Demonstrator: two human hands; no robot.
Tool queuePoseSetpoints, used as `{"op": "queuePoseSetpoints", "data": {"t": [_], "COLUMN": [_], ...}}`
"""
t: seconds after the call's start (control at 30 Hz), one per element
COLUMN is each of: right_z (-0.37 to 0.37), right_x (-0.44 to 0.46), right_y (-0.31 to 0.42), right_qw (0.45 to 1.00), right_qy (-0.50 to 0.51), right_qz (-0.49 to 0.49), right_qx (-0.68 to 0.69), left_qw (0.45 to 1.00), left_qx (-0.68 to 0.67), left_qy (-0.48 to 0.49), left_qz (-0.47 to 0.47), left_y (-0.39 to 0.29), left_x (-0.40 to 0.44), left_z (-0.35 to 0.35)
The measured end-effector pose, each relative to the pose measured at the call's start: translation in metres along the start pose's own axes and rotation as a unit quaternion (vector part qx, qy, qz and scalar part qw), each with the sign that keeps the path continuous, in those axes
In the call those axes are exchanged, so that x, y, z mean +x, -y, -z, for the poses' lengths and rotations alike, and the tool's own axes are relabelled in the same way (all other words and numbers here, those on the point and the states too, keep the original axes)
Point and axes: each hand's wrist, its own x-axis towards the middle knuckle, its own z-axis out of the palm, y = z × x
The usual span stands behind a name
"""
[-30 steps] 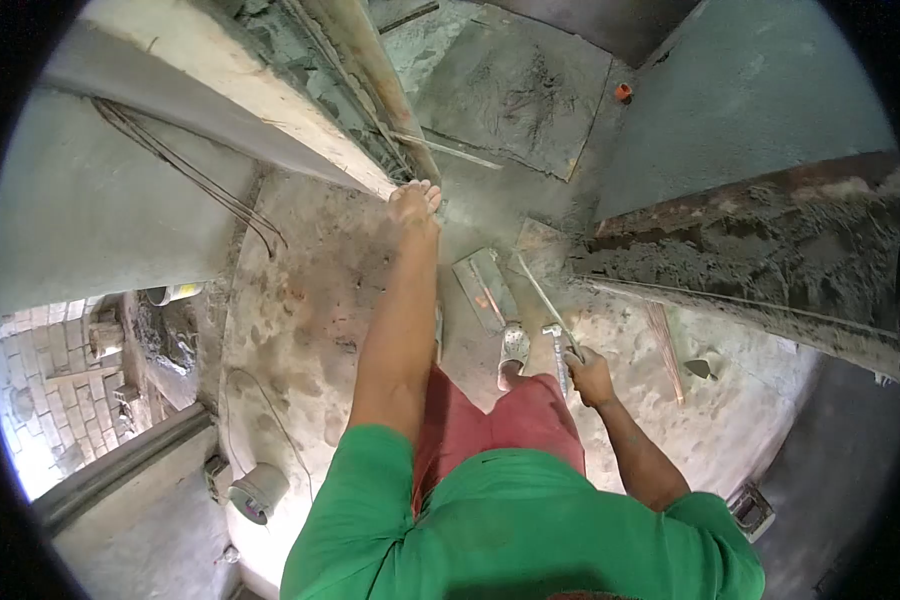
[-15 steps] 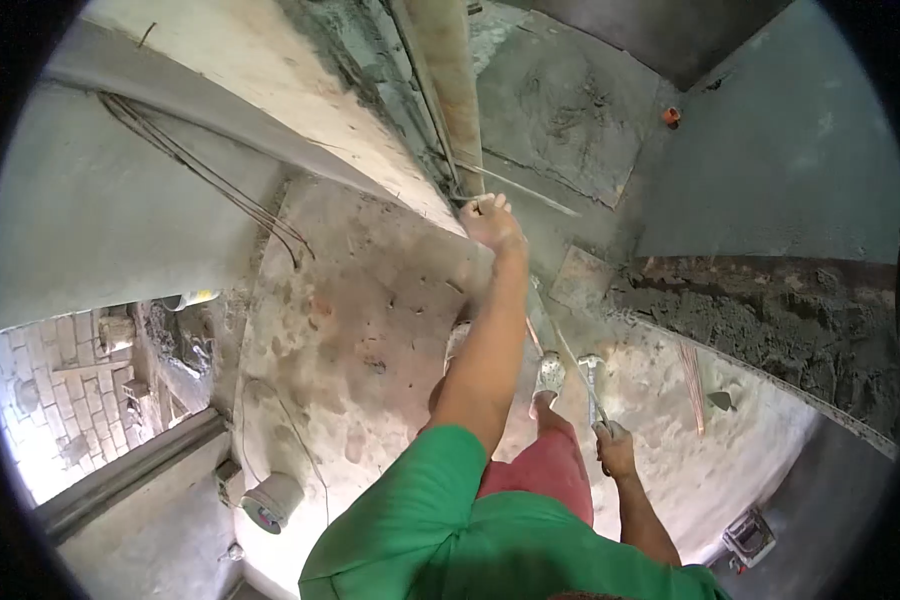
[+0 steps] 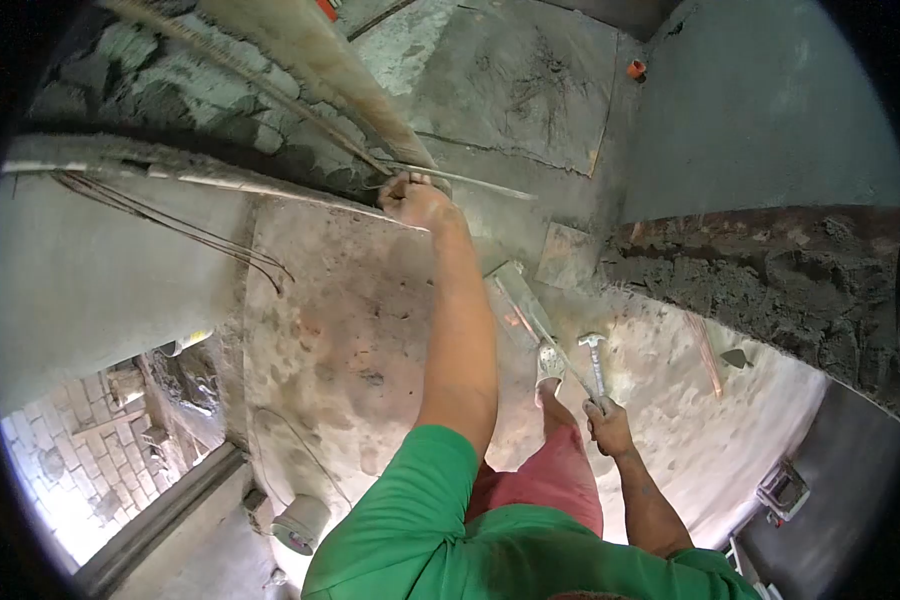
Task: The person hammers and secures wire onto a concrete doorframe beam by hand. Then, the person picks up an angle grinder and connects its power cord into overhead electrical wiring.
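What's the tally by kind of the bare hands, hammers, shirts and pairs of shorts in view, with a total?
Left hand and right hand: 2
Hammer: 1
Green shirt: 1
Red shorts: 1
Total: 5

The blotchy floor (image 3: 340, 320) is flanked by a left wall (image 3: 110, 280) and a right wall (image 3: 770, 120), both greyish; lower-left paving (image 3: 85, 430) is brightly lit.

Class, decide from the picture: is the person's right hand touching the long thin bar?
Touching. The head view shows the right hand closed around the near part of the long thin bar, which runs into its curled fingers.
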Motion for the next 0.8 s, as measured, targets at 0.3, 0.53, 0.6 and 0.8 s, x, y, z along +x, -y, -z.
{"op": "queuePoseSetpoints", "data": {"t": [0.3,0.53,0.6,0.8], "right_z": [-0.029,-0.081,-0.094,-0.108], "right_x": [0.051,0.127,0.137,0.170], "right_y": [0.036,0.162,0.189,0.215], "right_qw": [0.999,0.976,0.977,0.946], "right_qy": [0.020,0.064,0.072,0.153], "right_qz": [0.030,0.087,0.089,0.062], "right_qx": [0.029,0.192,0.181,0.278], "left_qw": [0.982,0.949,0.926,0.945], "left_qx": [0.171,0.247,0.276,0.261], "left_qy": [0.063,0.056,0.063,0.041], "left_qz": [-0.048,-0.188,-0.248,-0.194], "left_y": [0.025,0.023,0.028,0.024], "left_x": [0.036,0.028,0.033,0.026], "left_z": [0.031,0.030,0.033,0.026]}}
